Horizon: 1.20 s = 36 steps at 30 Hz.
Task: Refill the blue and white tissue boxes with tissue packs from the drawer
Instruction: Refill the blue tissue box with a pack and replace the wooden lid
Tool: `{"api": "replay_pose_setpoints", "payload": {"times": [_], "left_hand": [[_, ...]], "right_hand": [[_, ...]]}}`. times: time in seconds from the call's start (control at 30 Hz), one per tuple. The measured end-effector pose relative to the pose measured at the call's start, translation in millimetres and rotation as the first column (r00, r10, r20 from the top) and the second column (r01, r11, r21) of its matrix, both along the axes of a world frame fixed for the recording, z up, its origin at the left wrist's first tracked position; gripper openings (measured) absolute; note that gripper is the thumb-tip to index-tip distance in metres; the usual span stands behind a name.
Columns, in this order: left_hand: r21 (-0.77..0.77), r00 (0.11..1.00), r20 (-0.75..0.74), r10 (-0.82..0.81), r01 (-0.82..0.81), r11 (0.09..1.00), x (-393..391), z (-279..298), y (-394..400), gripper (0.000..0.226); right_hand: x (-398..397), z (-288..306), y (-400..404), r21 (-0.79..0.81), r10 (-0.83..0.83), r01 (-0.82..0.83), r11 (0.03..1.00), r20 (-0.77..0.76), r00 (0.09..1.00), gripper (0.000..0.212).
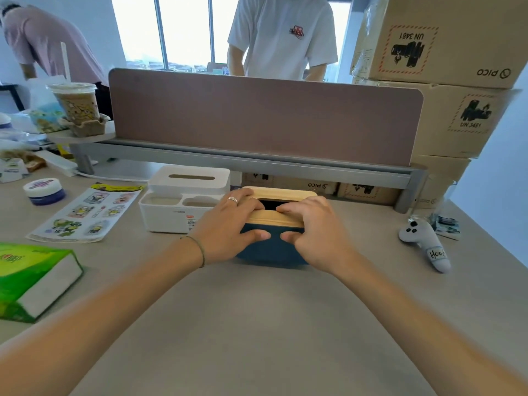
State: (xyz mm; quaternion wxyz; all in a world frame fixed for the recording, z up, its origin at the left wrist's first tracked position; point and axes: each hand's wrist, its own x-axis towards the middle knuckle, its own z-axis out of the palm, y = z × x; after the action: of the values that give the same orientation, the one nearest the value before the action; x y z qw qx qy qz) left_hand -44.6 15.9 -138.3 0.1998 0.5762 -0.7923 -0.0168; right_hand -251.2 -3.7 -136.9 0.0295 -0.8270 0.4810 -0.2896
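At the centre of the frame the blue tissue box (270, 248) stands on the grey surface (257, 324), its wooden lid (278, 217) on top with a dark slot showing between the two hands. The left hand (228, 227) grasps the box's left side, fingers over the lid and thumb on the blue front; the right hand (317, 230) grips the right side the same way. Both hands hide most of the lid and the box's side walls, and the slot is too dark to tell what is inside. Just left of it, touching or nearly so, stands the white tissue box (177, 204), partly covered by the left hand. A green tissue pack (34, 278) lies at the lower left, cut off by the frame edge.
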Motion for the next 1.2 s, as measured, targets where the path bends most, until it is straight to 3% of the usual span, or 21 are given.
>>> {"api": "replay_pose_setpoints", "payload": {"times": [0.17, 0.43, 0.57, 0.67, 0.77, 0.87, 1.2], "left_hand": [[-0.028, 1.000, -0.013, -0.020, 0.020, 0.999, 6, -15, 30, 0.055], [-0.059, 0.986, -0.154, -0.064, 0.055, 0.997, 12, -41, 42, 0.061], [0.069, 0.855, -0.507, -0.110, 0.167, 0.984, 24, -40, 41, 0.112], [0.226, 0.753, -0.651, -0.098, 0.315, 0.922, 36, -45, 31, 0.134], [0.333, 0.689, -0.724, -0.022, 0.377, 0.865, 38, -46, 24, 0.134], [0.336, 0.639, -0.769, 0.030, 0.362, 0.870, 34, -51, 19, 0.133], [0.199, 0.590, -0.806, -0.032, 0.323, 0.925, 31, -71, 14, 0.113]], "right_hand": [[0, -10, 36, 0.033, -0.017, 0.016, 0.999, 0.008, 1.000, 0.054], [2, -14, 53, 0.006, -0.006, 0.006, 1.000, -0.091, 0.996, 0.052], [7, -7, 51, 0.009, 0.006, -0.005, 1.000, -0.134, 0.991, 0.041], [25, -1, 48, 0.037, 0.022, -0.018, 0.999, -0.122, 0.992, 0.037], [47, 4, 43, 0.107, 0.026, -0.007, 0.994, -0.175, 0.984, 0.047], [58, 3, 33, 0.212, -0.019, 0.068, 0.975, -0.227, 0.974, 0.053], [62, -5, 37, -0.033, -0.117, 0.113, 0.993, -0.365, 0.924, 0.051]]}}
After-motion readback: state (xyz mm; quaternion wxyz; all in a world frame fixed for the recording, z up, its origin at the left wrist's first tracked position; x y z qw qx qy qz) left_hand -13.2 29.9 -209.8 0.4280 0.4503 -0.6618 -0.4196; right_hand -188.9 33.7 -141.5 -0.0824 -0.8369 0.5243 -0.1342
